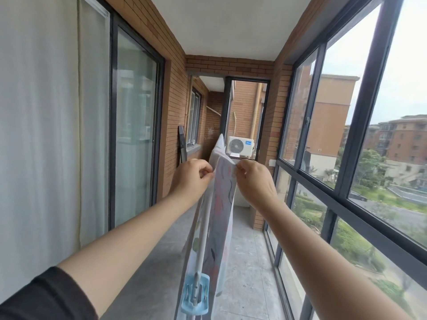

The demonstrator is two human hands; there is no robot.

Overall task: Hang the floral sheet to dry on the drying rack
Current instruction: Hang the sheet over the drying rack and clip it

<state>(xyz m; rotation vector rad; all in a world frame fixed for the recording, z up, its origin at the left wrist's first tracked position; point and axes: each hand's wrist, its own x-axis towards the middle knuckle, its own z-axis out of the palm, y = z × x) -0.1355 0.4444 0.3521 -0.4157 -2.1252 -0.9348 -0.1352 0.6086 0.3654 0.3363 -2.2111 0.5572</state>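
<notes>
The floral sheet [222,204], thin white cloth with pink, grey and green prints, hangs folded over the drying rack's white top rail [204,229], which runs away from me down the balcony. A light-blue plastic bracket [196,294] caps the rail's near end. My left hand [190,179] pinches the sheet's top edge on the left side of the rail. My right hand [253,179] pinches the same edge on the right side. Both hands are held up at the far part of the sheet, a short gap between them. The rack's legs are hidden by the cloth.
I stand in a narrow brick balcony with a grey tiled floor [245,262]. Sliding glass doors [136,125] with white curtains line the left; tall dark-framed windows [342,139] line the right. An air-conditioner unit [240,146] sits beyond the far window.
</notes>
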